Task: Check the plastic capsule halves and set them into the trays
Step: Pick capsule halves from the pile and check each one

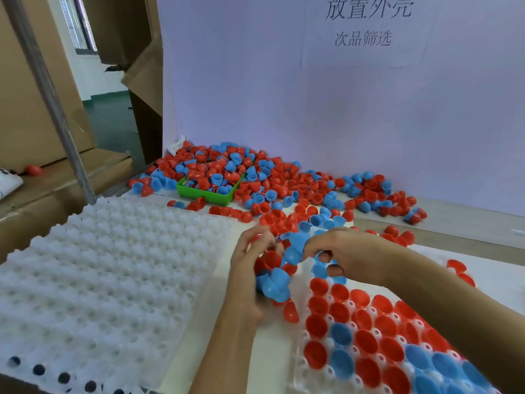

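Observation:
My left hand [245, 268] cups a bunch of red and blue capsule halves [274, 280] against its palm, just left of the right-hand tray. My right hand [341, 251] pinches a blue capsule half [295, 245] at the top of that bunch, fingers curled over the tray's far end. The right white tray [329, 371] holds several red and blue halves, open side up. A white tray [99, 280] on the left has nothing in its pockets. A big heap of loose red and blue halves [284, 183] lies at the back.
A green bin [210, 194] full of halves stands in the heap against the white backboard [284, 95]. Cardboard boxes [34, 109] and a grey metal post [54, 103] are on the left. Loose red halves [397, 234] lie near the tray's far right.

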